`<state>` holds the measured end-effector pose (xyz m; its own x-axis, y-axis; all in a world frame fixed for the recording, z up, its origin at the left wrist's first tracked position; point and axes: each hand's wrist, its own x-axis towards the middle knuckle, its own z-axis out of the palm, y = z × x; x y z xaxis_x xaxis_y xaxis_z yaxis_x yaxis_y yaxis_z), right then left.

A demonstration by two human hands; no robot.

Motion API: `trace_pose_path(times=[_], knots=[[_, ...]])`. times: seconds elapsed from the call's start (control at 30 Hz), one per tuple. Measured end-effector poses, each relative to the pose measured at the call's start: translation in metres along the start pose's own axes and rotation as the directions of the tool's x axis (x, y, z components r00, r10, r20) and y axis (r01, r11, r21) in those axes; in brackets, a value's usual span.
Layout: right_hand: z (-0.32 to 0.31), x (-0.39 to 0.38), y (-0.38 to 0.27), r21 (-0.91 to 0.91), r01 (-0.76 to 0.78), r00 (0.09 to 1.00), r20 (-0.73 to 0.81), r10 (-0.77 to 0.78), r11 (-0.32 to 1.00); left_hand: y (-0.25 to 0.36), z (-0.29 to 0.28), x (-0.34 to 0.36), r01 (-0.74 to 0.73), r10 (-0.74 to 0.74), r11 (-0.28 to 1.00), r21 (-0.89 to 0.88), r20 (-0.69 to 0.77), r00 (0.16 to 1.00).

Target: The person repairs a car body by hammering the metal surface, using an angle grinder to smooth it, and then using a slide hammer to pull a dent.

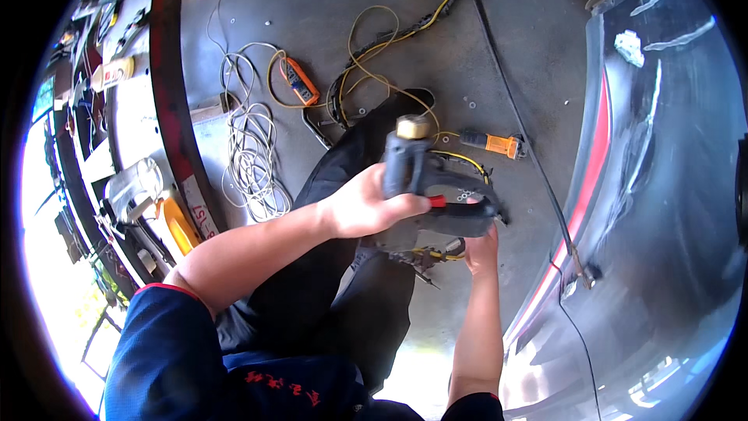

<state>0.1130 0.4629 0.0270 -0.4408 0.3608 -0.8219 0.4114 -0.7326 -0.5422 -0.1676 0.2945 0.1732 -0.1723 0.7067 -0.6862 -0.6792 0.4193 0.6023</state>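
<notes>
A dark grey pistol-shaped tool point(461, 218) with a brass-coloured end point(411, 126) and a small red part is held up in front of my body. My left hand point(362, 201) is closed around its body just below the brass end, thumb lying near the red part. On the right, my right hand point(481, 248) grips the tool's handle side; its fingers are mostly hidden behind the grip. Below the tool, a black and yellow cable point(466, 157) shows in part.
An orange handheld device point(299, 82) lies beside a coiled pale cable point(255, 160). A yellow and black tool point(499, 144) rests on the metal floor among several washers. A silver vehicle panel point(647, 210) stands at right, with a black cable point(510, 82) alongside. A dark red beam point(167, 70) runs at left.
</notes>
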Motion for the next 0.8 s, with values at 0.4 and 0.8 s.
trace_pose_path(times=[0.4, 0.8], knots=[[0.019, -0.151, 0.092, -0.51, 0.207, 0.904, 0.427, 0.037, 0.835, -0.069, 0.087, -0.161, -0.419, 0.437, 0.814, 0.402, 0.051, 0.898], [0.106, -0.223, 0.148, -0.948, -0.022, 0.937, 0.091, 0.338, 0.317, -0.147, -0.002, -0.216, 0.138, -0.142, 0.99, -0.035, -0.157, 0.977]])
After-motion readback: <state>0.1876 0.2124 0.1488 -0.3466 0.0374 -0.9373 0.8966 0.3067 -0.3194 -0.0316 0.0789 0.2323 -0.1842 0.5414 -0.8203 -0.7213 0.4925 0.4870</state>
